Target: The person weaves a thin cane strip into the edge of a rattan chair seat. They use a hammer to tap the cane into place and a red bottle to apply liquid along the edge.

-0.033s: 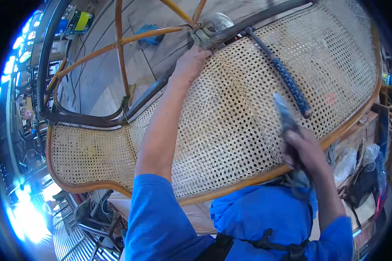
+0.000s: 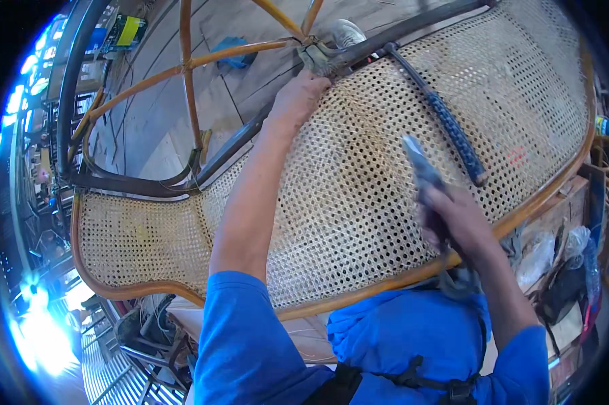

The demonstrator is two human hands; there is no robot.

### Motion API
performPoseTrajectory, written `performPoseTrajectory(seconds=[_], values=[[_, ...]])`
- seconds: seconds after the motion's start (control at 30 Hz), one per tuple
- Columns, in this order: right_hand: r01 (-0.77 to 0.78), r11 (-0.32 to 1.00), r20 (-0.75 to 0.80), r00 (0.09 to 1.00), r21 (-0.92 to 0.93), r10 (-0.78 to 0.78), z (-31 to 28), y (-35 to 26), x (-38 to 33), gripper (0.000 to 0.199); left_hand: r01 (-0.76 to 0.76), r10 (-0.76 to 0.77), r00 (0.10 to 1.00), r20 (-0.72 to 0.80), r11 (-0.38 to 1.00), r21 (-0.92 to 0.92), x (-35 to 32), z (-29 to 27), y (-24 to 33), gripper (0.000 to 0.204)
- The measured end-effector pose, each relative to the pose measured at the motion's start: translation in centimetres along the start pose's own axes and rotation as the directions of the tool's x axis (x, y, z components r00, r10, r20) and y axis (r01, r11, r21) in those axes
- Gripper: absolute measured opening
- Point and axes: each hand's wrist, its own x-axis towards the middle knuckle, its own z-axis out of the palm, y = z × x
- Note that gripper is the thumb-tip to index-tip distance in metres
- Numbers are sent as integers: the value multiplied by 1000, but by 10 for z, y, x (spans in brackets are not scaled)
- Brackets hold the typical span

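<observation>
A large panel of woven cane [image 2: 379, 196] in a curved wooden frame lies before me. My left hand [image 2: 301, 98] is closed at the dark far rail [image 2: 412, 34], just below a grey-green cloth-like wrapping [image 2: 314, 59] where poles meet. Its fingertips are partly hidden. Over the cane, near the front edge, my right hand [image 2: 449, 216] is closed around a tool with a tapered pale metal tip [image 2: 418, 156] and a dark handle. Motion blur hides its exact kind. A hammer [image 2: 456, 135] with a dark wrapped handle lies on the cane, its head against the far rail.
Brown bent poles [image 2: 237, 50] rise beyond the far rail. A shoe [image 2: 347, 32] and a blue bundle [image 2: 233, 52] are on the floor there. A green and yellow can [image 2: 127, 32] stands far left. Plastic bags [image 2: 541, 253] hang or lie at the right.
My right hand has moved left and slightly away from me with the tool, its tip now farther from the hammer handle. My left hand stays in place.
</observation>
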Motion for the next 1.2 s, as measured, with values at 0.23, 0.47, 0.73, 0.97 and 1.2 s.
performPoseTrajectory(seconds=[0.23, 0.47, 0.73, 0.97, 1.2], values=[[-155, 948, 184, 977, 277, 106, 58, -48, 131, 51, -35, 30, 997, -69, 997, -65, 6, 2, -7, 15], [-221, 920, 234, 961, 324, 149, 55, -53, 183, 49, -112, 96, 979, -180, 991, -77, 0, 14, -20, 10], [-264, 921, 307, 936, 287, 172, 56, -61, 189, 50, -155, 132, 960, -248, 985, -75, -4, 18, -22, 8], [-220, 937, 294, 946, 272, 137, 56, -63, 190, 48, -141, 122, 960, -250, 988, -62, -5, 17, -21, 6], [-241, 924, 325, 935, 298, 139, 54, -61, 190, 46, -135, 119, 960, -255, 990, -45, -5, 19, -20, 6]])
